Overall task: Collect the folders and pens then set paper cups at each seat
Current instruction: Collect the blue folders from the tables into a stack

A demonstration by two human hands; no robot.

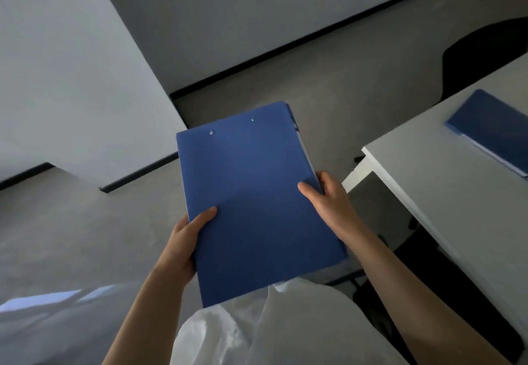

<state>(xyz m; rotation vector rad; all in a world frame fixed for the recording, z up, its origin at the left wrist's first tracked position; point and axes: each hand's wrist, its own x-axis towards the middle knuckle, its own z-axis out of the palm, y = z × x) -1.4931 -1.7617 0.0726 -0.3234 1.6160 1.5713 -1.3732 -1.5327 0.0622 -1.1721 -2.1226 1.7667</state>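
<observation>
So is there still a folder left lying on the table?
Yes, one blue folder lies flat on the white table, apart from the stack of folders gripped by the left hand and right hand.

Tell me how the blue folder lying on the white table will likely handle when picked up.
The blue folder lies flat and thin, so it probably lifts lightly. Pale sheets show along its near edge and might slide out if tipped. It looks fairly stiff, like the stack both hands hold.

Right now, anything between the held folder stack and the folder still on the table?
Head view: nothing stands between them. From the held folder stack, gripped by the right hand, there is only bare floor, then bare white tabletop up to the blue folder.
</observation>
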